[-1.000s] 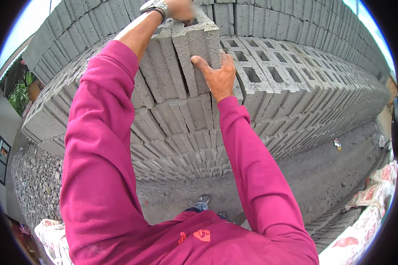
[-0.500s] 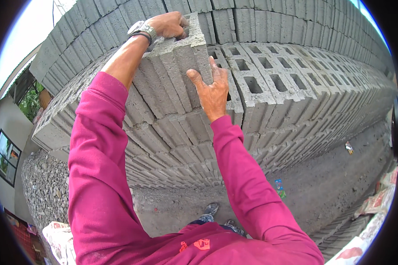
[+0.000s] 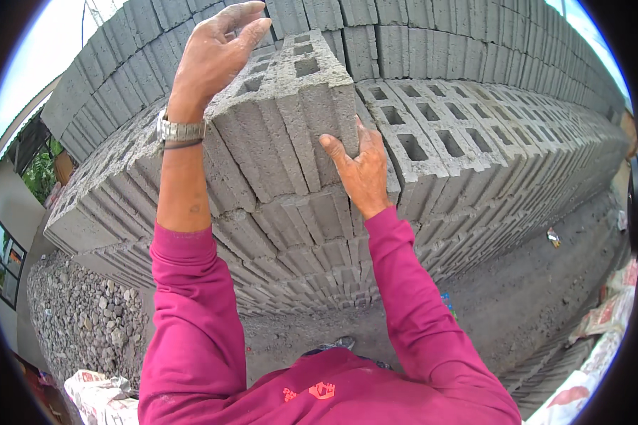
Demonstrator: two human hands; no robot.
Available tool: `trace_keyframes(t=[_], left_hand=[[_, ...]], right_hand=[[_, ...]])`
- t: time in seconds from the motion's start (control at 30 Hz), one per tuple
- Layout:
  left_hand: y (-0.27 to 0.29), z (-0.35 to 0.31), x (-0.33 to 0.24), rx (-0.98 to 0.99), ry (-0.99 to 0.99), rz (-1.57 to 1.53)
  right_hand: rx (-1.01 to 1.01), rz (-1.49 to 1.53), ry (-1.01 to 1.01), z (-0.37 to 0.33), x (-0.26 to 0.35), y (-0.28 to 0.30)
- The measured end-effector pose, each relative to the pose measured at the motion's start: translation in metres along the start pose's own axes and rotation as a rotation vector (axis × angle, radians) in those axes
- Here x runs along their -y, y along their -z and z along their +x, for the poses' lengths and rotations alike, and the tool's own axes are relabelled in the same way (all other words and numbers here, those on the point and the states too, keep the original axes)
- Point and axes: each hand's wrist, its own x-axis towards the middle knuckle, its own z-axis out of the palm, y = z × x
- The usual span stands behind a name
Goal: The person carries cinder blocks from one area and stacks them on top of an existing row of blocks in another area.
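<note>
A grey hollow concrete block (image 3: 294,134) stands on the top of the stacked row in front of me, its square holes facing up and its ribbed end toward me. My right hand (image 3: 364,170) is at its right near corner, thumb on the ribbed end and fingers along its right side, partly hidden between it and the neighbouring blocks. Up and to the left, my left hand (image 3: 216,57) is raised over the blocks with fingers stretched out and nothing in it. A metal-band watch (image 3: 181,130) is on that wrist.
Rows of concrete blocks (image 3: 475,134) run off to the right, slightly lower than the block I touch. A taller block wall (image 3: 432,53) rises behind. Gravel (image 3: 85,319) lies at the left, near a building with a window (image 3: 3,258). Sacks (image 3: 606,319) lie at the right.
My left hand has let go of the block's top and moved up and left, its fingers now stretched out. My right hand stays at the block's right corner; the view has shifted slightly.
</note>
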Motion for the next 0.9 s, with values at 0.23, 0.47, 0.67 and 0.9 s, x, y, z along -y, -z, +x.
trace_keyframes(t=[0.23, 0.47, 0.67, 0.9], left_hand=[[-0.067, -0.192, -0.078, 0.405, 0.044, -0.572], [-0.232, -0.539, -0.020, 1.469, 0.675, -0.467], [-0.150, -0.687, 0.057, 1.825, 1.109, -0.076], [-0.047, -0.666, 0.002, 1.739, 1.674, 0.233]], right_hand=[[0.250, 0.030, -0.019, -0.161, 0.004, 0.114], [0.631, -0.698, -1.271, -0.499, -0.104, 0.229], [0.608, -0.848, -1.597, -0.631, -0.135, 0.319], [0.585, -1.104, -1.171, -0.699, -0.283, 0.347]])
